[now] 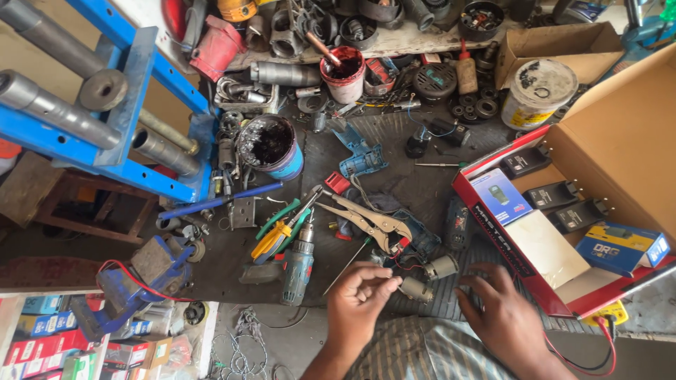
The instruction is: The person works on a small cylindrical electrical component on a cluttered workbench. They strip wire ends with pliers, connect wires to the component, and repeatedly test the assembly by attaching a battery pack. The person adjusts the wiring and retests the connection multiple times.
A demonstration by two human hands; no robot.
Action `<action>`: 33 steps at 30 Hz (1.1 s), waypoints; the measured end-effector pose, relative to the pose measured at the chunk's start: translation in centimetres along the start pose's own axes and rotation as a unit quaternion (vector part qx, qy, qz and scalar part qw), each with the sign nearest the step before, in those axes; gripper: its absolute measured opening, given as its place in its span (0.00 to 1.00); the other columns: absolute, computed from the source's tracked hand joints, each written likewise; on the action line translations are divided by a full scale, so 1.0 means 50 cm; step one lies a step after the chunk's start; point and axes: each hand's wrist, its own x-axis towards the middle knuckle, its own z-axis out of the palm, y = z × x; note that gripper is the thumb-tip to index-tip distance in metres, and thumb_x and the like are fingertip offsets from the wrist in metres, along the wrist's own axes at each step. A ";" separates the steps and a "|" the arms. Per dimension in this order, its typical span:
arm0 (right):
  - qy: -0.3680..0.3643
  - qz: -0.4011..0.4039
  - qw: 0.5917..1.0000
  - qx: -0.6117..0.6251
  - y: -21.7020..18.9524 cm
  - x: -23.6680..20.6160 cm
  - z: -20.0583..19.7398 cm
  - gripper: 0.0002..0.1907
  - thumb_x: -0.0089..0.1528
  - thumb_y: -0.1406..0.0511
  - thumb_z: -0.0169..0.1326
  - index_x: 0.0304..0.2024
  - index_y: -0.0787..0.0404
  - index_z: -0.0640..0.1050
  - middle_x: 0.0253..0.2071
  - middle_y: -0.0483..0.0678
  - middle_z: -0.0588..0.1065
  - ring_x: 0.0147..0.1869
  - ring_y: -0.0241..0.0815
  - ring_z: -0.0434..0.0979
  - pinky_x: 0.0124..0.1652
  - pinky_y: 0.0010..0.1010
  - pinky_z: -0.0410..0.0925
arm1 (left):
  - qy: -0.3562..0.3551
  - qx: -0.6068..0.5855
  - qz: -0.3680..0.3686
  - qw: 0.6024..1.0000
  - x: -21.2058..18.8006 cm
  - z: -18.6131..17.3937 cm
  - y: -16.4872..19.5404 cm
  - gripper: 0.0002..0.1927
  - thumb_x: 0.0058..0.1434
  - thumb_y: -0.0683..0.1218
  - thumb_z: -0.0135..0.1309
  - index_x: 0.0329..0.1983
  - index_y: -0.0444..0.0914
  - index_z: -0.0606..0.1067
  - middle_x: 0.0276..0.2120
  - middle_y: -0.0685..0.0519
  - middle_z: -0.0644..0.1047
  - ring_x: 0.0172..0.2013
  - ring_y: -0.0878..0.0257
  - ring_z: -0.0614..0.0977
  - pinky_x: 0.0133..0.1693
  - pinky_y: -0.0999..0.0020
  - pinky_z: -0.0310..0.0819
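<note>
1. Blue steel press frame point(120, 134) with grey round bars at the far left, above the dark, oily counter point(415, 190).
2. Open red-edged cardboard box point(563, 232) at the right, holding three black chargers, two blue cartons and a white sheet.
3. Second, plain brown cardboard box point(563, 46) at the far edge, just beside a white plastic tub point(539, 91).
4. Two open pots: a blue tin of black grease point(271, 146), and a white pot of red paste point(345, 74) with a stick standing in it.
5. Teal cordless drill point(299, 264) lying near the left hand, close to the green and yellow-handled pliers point(282, 232).
6. Silver locking pliers point(370, 222) across the middle, between the hands and the grease tin.
7. Two small grey cylindrical motors point(429, 278), one behind the other, with red and black wires, between the hands.
8. Left hand point(362, 295): fingers pinched together on a thin wire beside the nearer motor.
9. Right hand point(503, 320): fingers spread apart, flat on the ribbed mat, holding nothing.
</note>
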 end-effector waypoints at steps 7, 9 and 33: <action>-0.101 0.001 0.971 0.216 -0.102 -0.014 0.000 0.17 0.51 0.62 0.68 0.42 0.60 0.85 0.39 0.44 0.83 0.31 0.35 0.85 0.32 0.28 0.77 | -0.045 0.086 0.049 0.994 -0.030 0.032 0.010 0.06 0.63 0.33 0.62 0.43 0.30 0.79 0.42 0.50 0.81 0.41 0.67 0.85 0.43 0.73 0.83; -0.105 0.029 0.956 0.272 -0.113 -0.008 0.017 0.12 0.54 0.64 0.66 0.39 0.62 0.86 0.35 0.45 0.83 0.31 0.34 0.86 0.32 0.28 0.77 | -0.046 0.083 0.021 0.995 -0.030 0.025 0.006 0.06 0.63 0.34 0.62 0.42 0.31 0.80 0.40 0.50 0.81 0.39 0.68 0.85 0.40 0.74 0.83; -0.021 -0.176 0.878 0.444 -0.305 -0.047 0.130 0.06 0.54 0.76 0.58 0.26 0.64 0.75 0.60 0.61 0.73 0.68 0.59 0.73 0.64 0.50 0.65 | -0.063 0.691 0.051 0.718 0.157 -0.404 0.183 0.35 0.56 0.54 0.64 0.62 0.35 0.69 0.51 0.44 0.75 0.52 0.46 0.76 0.51 0.53 0.73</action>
